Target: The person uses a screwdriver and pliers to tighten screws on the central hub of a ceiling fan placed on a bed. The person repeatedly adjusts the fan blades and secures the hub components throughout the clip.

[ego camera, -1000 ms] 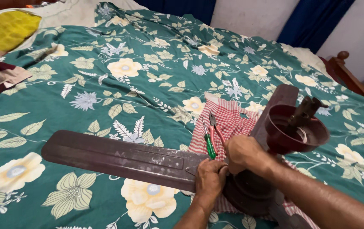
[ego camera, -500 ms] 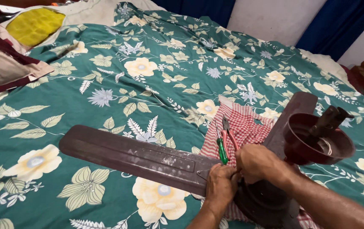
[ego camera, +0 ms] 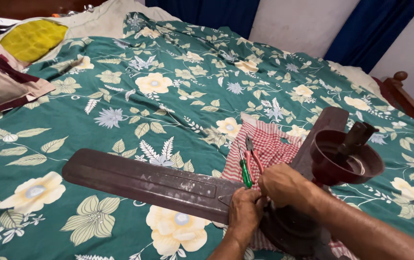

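Note:
A dark brown ceiling fan lies on the bed, its long blade (ego camera: 144, 181) stretching left and its motor hub (ego camera: 291, 231) at the lower right. A cup-shaped canopy (ego camera: 344, 161) on the rod stands above the hub. My left hand (ego camera: 243, 212) presses fingers down where the blade meets the hub. My right hand (ego camera: 284, 185) curls over the same joint, touching my left hand. Whether either hand grips a small part is hidden. A green-handled screwdriver (ego camera: 245, 172) and red-handled pliers (ego camera: 254, 158) lie just above my hands on a red checked cloth (ego camera: 269, 144).
A green floral bedsheet (ego camera: 168, 96) covers the bed. A second fan blade (ego camera: 325, 127) angles up to the right. A yellow pillow (ego camera: 33, 38) and a folded maroon and beige cloth (ego camera: 2, 89) lie at the upper left. A wooden bedpost (ego camera: 400, 79) stands at the right.
The view has drifted, so the fan sits a little farther right and lower in frame. Both hands stay together at the blade and hub joint with only small finger shifts.

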